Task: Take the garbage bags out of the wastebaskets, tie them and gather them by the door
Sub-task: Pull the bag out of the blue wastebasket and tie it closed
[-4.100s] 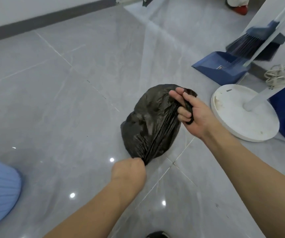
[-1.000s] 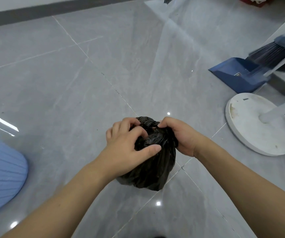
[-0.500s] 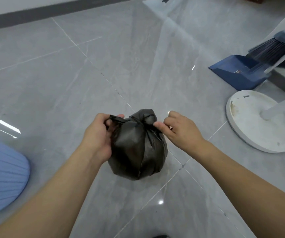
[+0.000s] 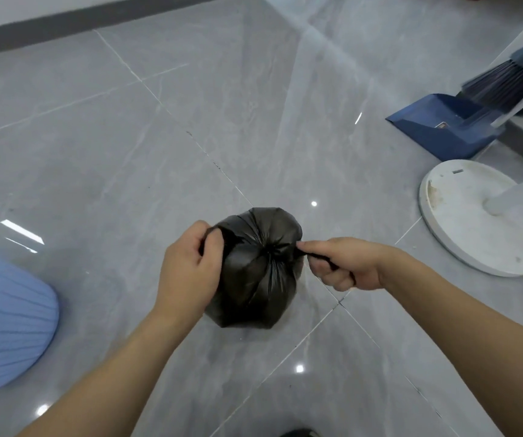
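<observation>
Bag, black and gathered to a knot on top, sits between the two hands above the floor. Left hand curls its fingers round one twisted end at the bag's left side. Right hand pinches the other end just right of the knot, fist clenched on it. Both forearms reach in from below, angled toward each other. Grey glossy tiles lie under them. Beyond the right hand stand a white round base, a blue dustpan and a broom; left of the left hand, a blue ribbed thing.
</observation>
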Demonstrator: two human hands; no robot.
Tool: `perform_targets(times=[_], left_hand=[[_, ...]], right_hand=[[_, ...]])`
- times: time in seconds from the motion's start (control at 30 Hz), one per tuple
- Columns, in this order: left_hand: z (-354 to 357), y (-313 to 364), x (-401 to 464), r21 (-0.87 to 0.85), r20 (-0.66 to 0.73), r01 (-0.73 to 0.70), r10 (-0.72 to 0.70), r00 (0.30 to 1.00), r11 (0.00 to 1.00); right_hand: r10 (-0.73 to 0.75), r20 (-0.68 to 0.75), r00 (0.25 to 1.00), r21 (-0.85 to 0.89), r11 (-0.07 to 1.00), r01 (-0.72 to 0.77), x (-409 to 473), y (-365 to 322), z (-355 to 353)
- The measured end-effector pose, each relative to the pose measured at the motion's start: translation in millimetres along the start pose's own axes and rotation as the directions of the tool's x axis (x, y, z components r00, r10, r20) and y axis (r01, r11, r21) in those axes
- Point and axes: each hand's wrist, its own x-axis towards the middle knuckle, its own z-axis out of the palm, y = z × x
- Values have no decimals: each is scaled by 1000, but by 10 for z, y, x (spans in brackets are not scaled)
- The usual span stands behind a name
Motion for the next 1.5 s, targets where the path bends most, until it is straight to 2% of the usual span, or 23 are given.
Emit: perform_targets(times=[0.03,0.1,0.17,0.2,0.23,0.3,0.4,0.5,0.6,0.73,0.8,0.87,0.97,1.03,1.1,1.2,1.37,1.5], left_hand=[[-8,-42,-30,70,66,-66,61,996,995],[-7,-110,-80,194,314,-219,151,937,956],[37,-124,-119,232,552,-336,161,818,913],[64,-97,-131,238,618,-374,158,770,896],[87,-55,-135,234,644,-392,160,748,889],[98,37,-107,229,635,-393,169,754,891],[39,159,35,317,591,-412,162,790,854],[-52,218,224,373,497,-412,196,845,832],[-113,232,365,376,425,-393,221,878,839],[-106,233,442,277,328,-252,155,932,927],[-71,241,422,237,264,-83,18,964,968],[-42,230,386,152,229,94,-128,965,984],[-35,194,337,35,240,205,-208,948,978],[-43,175,315,5,251,243,-236,939,970],[-52,171,295,-10,266,269,-257,929,963],[-50,182,294,10,287,235,-228,931,972],[19,258,335,-20,279,121,-111,954,992],[68,292,338,-87,284,125,-95,954,988]], right_hand=[[-34,20,999,206,978,29,-9,-26,26],[-85,-49,995,516,851,98,10,-115,99],[-116,-167,979,630,751,197,11,-255,214],[-135,-219,966,626,740,246,14,-323,280],[-160,-269,950,592,750,294,-15,-393,358],[-213,-381,900,419,828,373,45,-439,476],[-350,-517,781,-18,917,399,134,-424,585],[-537,-456,710,-435,830,349,130,-408,588],[-664,-305,682,-669,659,343,98,-392,581],[-693,-119,711,-801,490,343,135,-331,612],[-717,-78,692,-858,402,320,160,-285,620],[-789,-34,613,-919,266,290,168,-244,603],[-884,54,464,-971,63,233,153,-205,577],[-918,33,395,-978,53,204,138,-180,574],[-927,-57,369,-978,126,165,136,-161,571],[-907,-141,397,-973,202,115,148,-153,552],[-900,-34,434,-983,109,150,129,-160,575],[-894,-26,448,-973,125,193,125,-169,579]])
